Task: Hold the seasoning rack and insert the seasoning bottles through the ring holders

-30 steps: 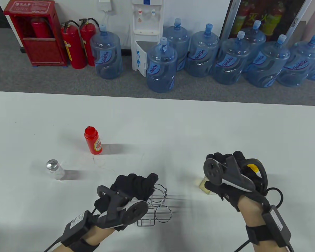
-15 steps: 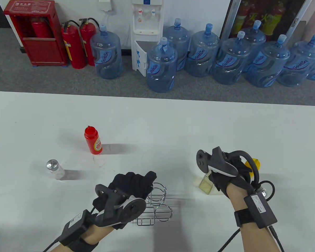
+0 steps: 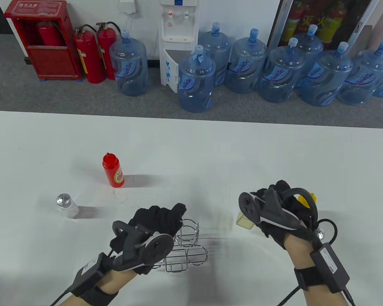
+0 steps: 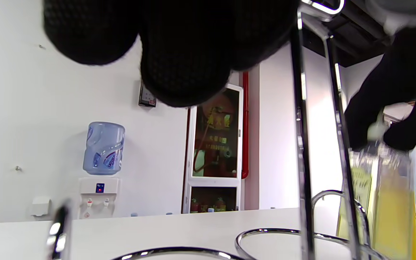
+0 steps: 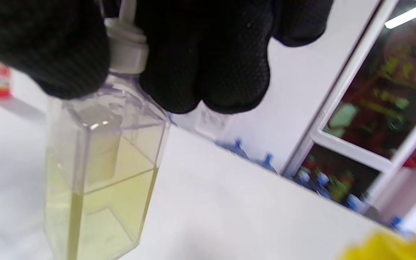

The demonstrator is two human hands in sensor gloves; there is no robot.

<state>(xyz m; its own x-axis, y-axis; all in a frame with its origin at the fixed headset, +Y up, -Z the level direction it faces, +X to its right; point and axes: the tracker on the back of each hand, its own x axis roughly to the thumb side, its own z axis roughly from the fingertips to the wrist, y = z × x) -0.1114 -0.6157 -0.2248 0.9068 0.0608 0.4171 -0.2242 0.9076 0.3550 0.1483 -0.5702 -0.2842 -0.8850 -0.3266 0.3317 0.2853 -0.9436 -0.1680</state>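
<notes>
A: What do the containers hold?

B: The clear square bottle [image 5: 99,173] is roughly half full of pale yellow liquid and has a white neck cap. The red bottle [image 3: 113,171] and the shaker [image 3: 64,204] with its perforated metal top stand upright on the worktop [image 3: 191,149]; their contents cannot be made out. The wire seasoning rack [image 3: 186,247] has nothing in the rings that show.

A: And the grips?

B: The right hand [image 3: 279,212] is clenched around the square bottle's neck, fingers [image 5: 208,65] wrapped over its shoulder. The left hand [image 3: 153,223] grasps the rack's upright handle from above, fingers curled over the top.

A: Where does everything sit relative to the rack?

B: The square bottle is to the rack's right, apart from it, and upright; whether its base touches the worktop cannot be told. The red bottle is beyond the rack and to its left, the shaker further left. A yellow cap [image 3: 304,199] shows just past the right hand, and a small metal top [image 3: 320,235] near its wrist.

A: Hand poses?

B: Both come in from the near edge, backs up, trackers on top.
</notes>
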